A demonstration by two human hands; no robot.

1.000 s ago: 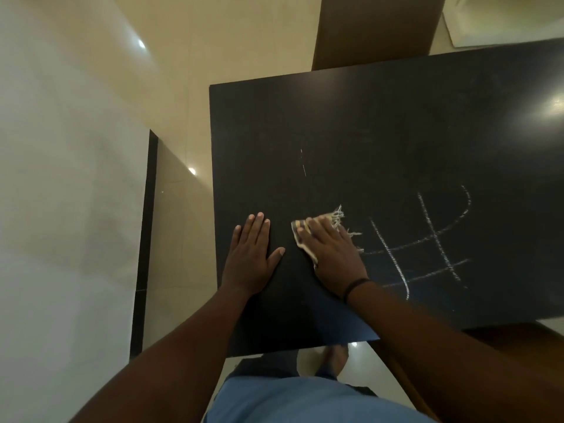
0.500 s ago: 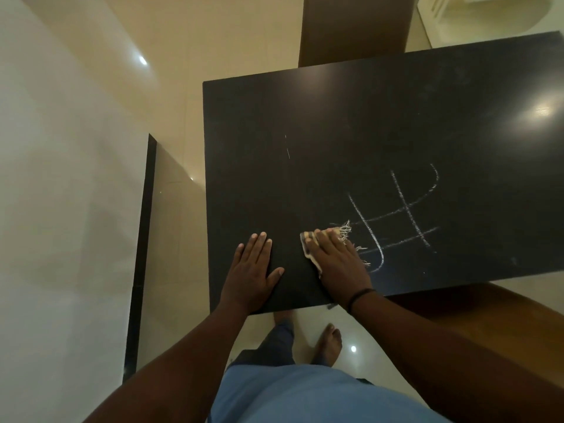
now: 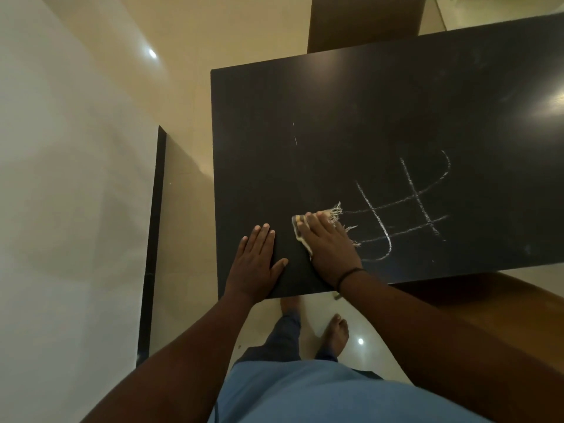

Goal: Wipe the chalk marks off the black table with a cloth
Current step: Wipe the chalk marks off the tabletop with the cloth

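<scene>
A black table [image 3: 366, 117] fills the upper right of the head view. White chalk marks [image 3: 409, 206], crossing lines and a curve, lie on its near right part. A short thin chalk streak [image 3: 294, 137] sits farther left. My right hand [image 3: 328, 247] presses flat on a pale fringed cloth [image 3: 331, 214] at the left end of the chalk lines; most of the cloth is hidden under the hand. My left hand [image 3: 254, 264] rests flat on the table's near left corner, fingers straight.
A white wall with a dark skirting strip [image 3: 151, 239] runs along the left. A brown wooden chair [image 3: 363, 22] stands beyond the table's far edge. Brown wood [image 3: 488, 315] shows under the near right edge. My bare feet [image 3: 335, 331] stand on the glossy tile floor.
The view has shifted, so the table sits differently in frame. My right hand with the cloth stays at the left end of the chalk lines. My left hand has not moved on the table.
</scene>
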